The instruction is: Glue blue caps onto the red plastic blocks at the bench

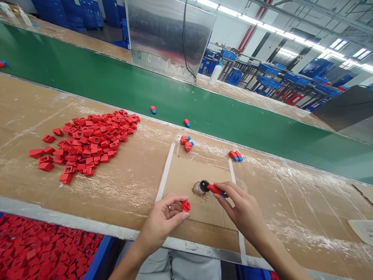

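Note:
My left hand (163,219) pinches a small red plastic part (185,205) between thumb and fingers, low over the cardboard pad. My right hand (240,206) grips a red-and-blue piece (216,189) and holds its tip against a small round jar (200,188) with a dark lid that stands on the pad. Brown specks lie around the jar.
A pile of several red parts (87,144) lies to the left on the taped worktop (291,202). Finished red-and-blue pieces (236,156) sit near the green conveyor belt (204,109), two more ride on it. A bin of red parts (43,252) is at lower left.

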